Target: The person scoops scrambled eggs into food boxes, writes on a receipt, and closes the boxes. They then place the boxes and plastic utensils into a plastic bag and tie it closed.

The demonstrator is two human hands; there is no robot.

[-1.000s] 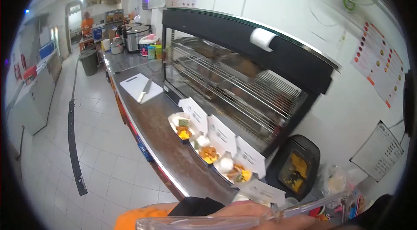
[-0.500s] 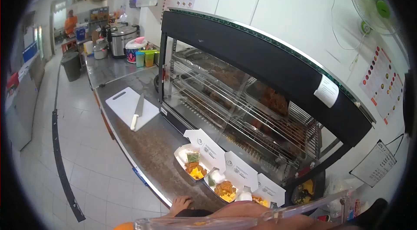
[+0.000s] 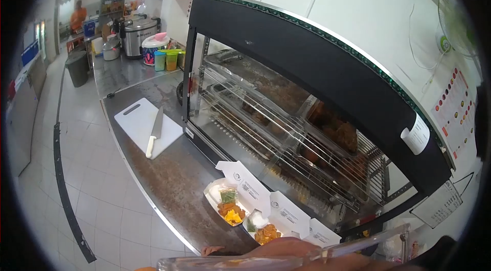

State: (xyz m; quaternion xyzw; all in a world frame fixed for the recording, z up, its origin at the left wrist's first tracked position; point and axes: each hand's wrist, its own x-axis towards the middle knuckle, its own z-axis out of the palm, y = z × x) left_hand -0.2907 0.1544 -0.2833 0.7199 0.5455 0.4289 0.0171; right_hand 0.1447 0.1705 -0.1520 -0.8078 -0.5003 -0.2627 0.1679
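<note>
My left hand [image 3: 212, 250] shows only in part at the bottom, at the counter's near edge, fingers resting on the surface and apart, holding nothing. A blurred skin-coloured shape lies behind a clear plastic edge [image 3: 240, 262] close to the camera; no fingers can be made out there. My right hand is not recognisable in view. To the right of my left hand stand open white food boxes. The leftmost box [image 3: 247, 183] holds white food, a green packet [image 3: 228, 196], brown pieces and yellow pieces. The middle box [image 3: 289, 213] has similar food; the third [image 3: 323, 233] is mostly hidden.
A glass-fronted warming cabinet [image 3: 307, 61] with food trays stands behind the boxes. Left on the counter [image 3: 174, 181] lie a white board [image 3: 135, 120] and a knife [image 3: 157, 128]. Beyond are a large cooker [image 3: 138, 38], cups [image 3: 166, 60], a bin [image 3: 77, 69] and a person in orange [image 3: 78, 17].
The view has shifted, so the cabinet appears larger and the boxes sit lower. Less of my left hand shows now, and the third box's food has dropped out of sight.
</note>
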